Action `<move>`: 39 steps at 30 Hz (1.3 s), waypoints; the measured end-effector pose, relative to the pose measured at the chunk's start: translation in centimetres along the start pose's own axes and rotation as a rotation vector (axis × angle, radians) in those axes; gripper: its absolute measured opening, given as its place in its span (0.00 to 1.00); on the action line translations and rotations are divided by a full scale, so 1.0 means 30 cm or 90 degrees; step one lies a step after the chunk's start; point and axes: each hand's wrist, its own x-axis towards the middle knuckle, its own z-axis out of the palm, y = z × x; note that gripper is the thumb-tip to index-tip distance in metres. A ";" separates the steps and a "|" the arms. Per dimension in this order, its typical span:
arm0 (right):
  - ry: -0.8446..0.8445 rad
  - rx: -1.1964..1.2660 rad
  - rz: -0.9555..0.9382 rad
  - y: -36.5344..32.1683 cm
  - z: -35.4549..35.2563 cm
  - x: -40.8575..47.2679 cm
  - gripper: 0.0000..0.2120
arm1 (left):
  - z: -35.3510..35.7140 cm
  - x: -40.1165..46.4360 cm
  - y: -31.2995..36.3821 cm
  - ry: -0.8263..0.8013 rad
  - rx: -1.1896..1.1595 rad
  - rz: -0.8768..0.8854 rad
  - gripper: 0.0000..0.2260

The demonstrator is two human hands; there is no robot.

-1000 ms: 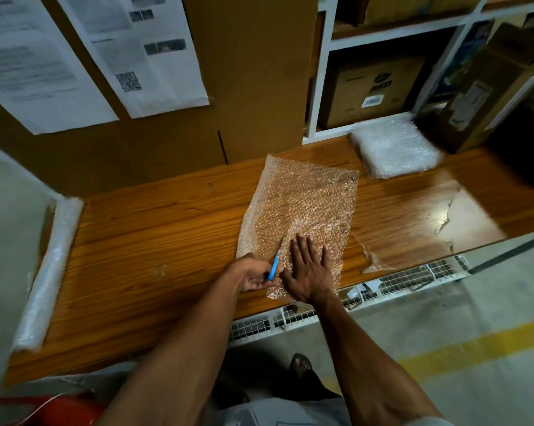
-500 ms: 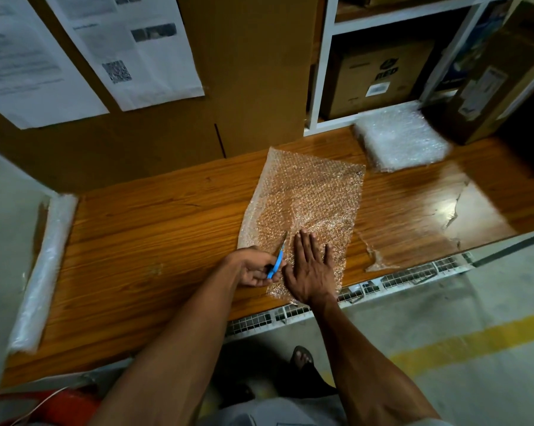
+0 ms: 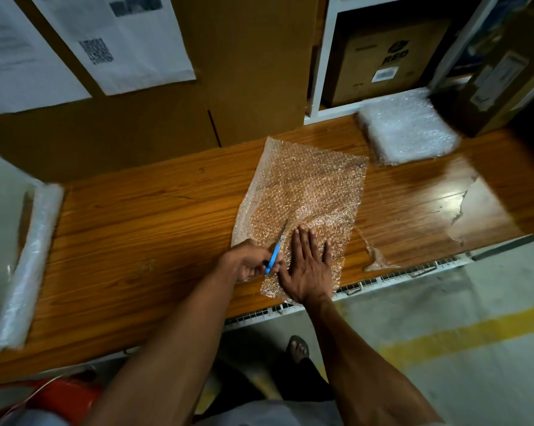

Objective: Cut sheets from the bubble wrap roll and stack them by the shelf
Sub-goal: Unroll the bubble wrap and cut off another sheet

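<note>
A clear bubble wrap sheet [image 3: 305, 192] lies flat on the wooden table [image 3: 136, 229], reaching over the near edge. My left hand [image 3: 250, 262] grips a blue-handled cutter [image 3: 274, 255] whose blade points away from me into the sheet. My right hand [image 3: 308, 265] presses flat on the sheet just right of the blade, fingers straight. A stack of cut bubble wrap sheets [image 3: 407, 127] sits at the back right, against the white shelf [image 3: 321, 72]. The bubble wrap roll [image 3: 26, 265] lies at the table's left end.
A tall cardboard panel [image 3: 247, 63] with taped paper notices stands behind the table. Cardboard boxes [image 3: 385, 56] fill the shelf, and another box [image 3: 499, 75] leans at the far right. Torn plastic film [image 3: 462, 204] clings to the table's right part. A yellow floor line [image 3: 462, 339] runs below.
The blade has moved a little farther away from me along the sheet, with my left hand following. My right hand stays pressed flat. The camera view shifted slightly downward.
</note>
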 end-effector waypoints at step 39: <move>0.016 0.049 0.008 0.002 -0.007 -0.005 0.42 | -0.024 0.052 0.191 -0.093 0.053 -0.033 0.09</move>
